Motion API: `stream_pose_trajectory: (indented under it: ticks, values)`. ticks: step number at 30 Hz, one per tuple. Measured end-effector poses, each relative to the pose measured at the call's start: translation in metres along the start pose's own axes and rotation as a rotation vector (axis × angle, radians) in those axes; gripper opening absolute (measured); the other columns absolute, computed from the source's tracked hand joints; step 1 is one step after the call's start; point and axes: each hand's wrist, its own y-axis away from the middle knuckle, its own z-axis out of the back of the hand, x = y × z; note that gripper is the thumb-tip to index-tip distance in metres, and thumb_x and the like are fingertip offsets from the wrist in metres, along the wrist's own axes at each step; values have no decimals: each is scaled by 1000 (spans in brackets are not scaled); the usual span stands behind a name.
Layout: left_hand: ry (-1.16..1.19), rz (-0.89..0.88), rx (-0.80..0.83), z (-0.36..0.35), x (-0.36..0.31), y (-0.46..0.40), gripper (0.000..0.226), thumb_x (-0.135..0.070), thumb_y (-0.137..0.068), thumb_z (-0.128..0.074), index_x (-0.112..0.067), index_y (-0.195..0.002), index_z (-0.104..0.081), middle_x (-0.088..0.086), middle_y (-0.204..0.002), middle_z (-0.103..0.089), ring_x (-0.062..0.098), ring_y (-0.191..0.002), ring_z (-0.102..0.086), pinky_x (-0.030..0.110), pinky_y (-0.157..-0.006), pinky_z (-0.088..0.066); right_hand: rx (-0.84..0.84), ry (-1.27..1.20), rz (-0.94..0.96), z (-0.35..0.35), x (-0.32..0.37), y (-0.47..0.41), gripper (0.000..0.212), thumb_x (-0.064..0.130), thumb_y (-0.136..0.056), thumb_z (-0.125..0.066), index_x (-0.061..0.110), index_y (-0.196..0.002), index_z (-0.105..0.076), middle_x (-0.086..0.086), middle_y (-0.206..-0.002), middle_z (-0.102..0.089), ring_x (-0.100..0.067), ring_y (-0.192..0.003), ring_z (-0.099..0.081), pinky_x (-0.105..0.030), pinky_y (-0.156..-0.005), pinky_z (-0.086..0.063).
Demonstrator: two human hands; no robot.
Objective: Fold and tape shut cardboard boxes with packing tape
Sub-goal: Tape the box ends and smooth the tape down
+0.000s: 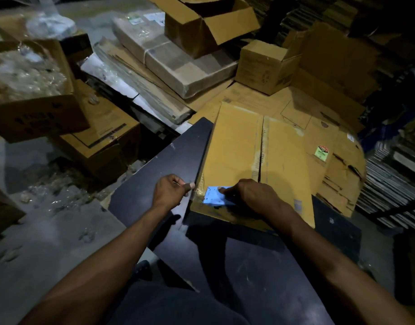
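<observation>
So, near to far.
Table: dark table [237, 266] under my forearms, the box sits on it near its far edge.
Left hand: my left hand [171, 192] is at the box's near left corner, thumb and fingers pinched together on what looks like the clear tape [197, 192] end, judging I hold it taut so it lies flat.
Right hand: my right hand [253, 195] lies curled on the box top, forefinger pressing a blue patch [216, 195], likely to stick it down; grasping nothing that I can see.
Box: cardboard box [260, 160], flaps folded shut, centre seam [261, 146] still looks untaped.
Hidden: tape roll not visible; blue patch unclear, label or glare; tape barely readable.
Far: open boxes [201, 26], flattened cardboard [155, 90], bubble wrap [26, 73], all dim and blurred.
</observation>
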Motion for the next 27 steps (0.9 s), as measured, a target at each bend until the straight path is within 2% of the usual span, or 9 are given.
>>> stream_pose_trajectory:
  ticks: [4, 8, 11, 15, 19, 22, 23, 25, 27]
  values:
    - [51, 51, 19, -5, 18, -5, 41, -50, -77, -97, -18, -83, -72, -5, -68, -78, 13, -60, -71, 33, -62, -59, 69, 5, 2, 3, 4, -10, 63, 70, -96, -55, 64, -154, -31, -3, -124, -63, -34, -112, -69, -43, -82, -54]
    - [284, 125, 67, -13, 31, -8, 42, -41, -77, -100, -11, -88, -74, 7, -75, -80, 15, -62, -70, 25, -59, -48, 133, 42, 24, 15, 8, -12, 73, 61, -90, -68, 57, -156, -38, -2, -129, -65, -32, -112, -69, -41, -77, -51]
    - [419, 237, 157, -17, 33, -4, 38, -37, -83, -96, -9, -96, -73, 13, -81, -81, 9, -52, -59, 21, -50, -40, 162, 94, 35, 21, 13, -14, 69, 56, -93, -69, 56, -156, -40, -2, -121, -66, -31, -102, -71, -41, -71, -51]
    - [504, 384, 331, -16, 40, -8, 45, -44, -79, -98, -12, -103, -78, 7, -89, -81, 12, -55, -47, 24, -53, -33, 170, 126, 32, 24, 17, -15, 65, 49, -96, -68, 55, -154, -38, -1, -107, -66, -31, -89, -71, -46, -67, -53]
    - [484, 563, 460, -17, 44, -10, 67, -66, -71, -95, -15, -112, -82, 0, -89, -77, 13, -60, -53, 25, -58, -36, 198, 115, -4, 30, 20, -17, 50, 47, -101, -64, 50, -148, -51, -1, -103, -66, -28, -85, -70, -43, -65, -49]
    - [401, 628, 575, -19, 56, -8, 74, -90, -53, -90, -28, -89, -72, -2, -79, -66, 16, -62, -51, 26, -55, -31, 221, 108, -12, 32, 23, -18, 42, 48, -103, -60, 44, -145, -58, -1, -99, -66, -26, -78, -68, -38, -61, -43]
    - [412, 634, 573, -19, 58, -8, 68, -88, -55, -90, -30, -79, -64, -4, -73, -61, 15, -59, -47, 25, -54, -28, 222, 91, -32, 33, 24, -18, 38, 52, -104, -56, 39, -139, -64, 0, -95, -66, -24, -73, -66, -37, -58, -41]
    - [410, 631, 435, -24, 66, -15, 56, -73, -64, -91, -27, -70, -59, -7, -63, -56, 14, -53, -44, 24, -53, -30, 199, 70, -67, 32, 24, -20, 39, 60, -105, -51, 31, -123, -71, 0, -88, -66, -22, -66, -64, -36, -56, -42]
    - [226, 450, 179, -24, 74, -16, 34, -55, -74, -84, -23, -79, -73, -10, -70, -72, 17, -59, -64, 28, -61, -53, 179, 78, -52, 29, 22, -19, 40, 61, -103, -55, 31, -125, -68, -2, -89, -66, -27, -70, -67, -40, -60, -50]
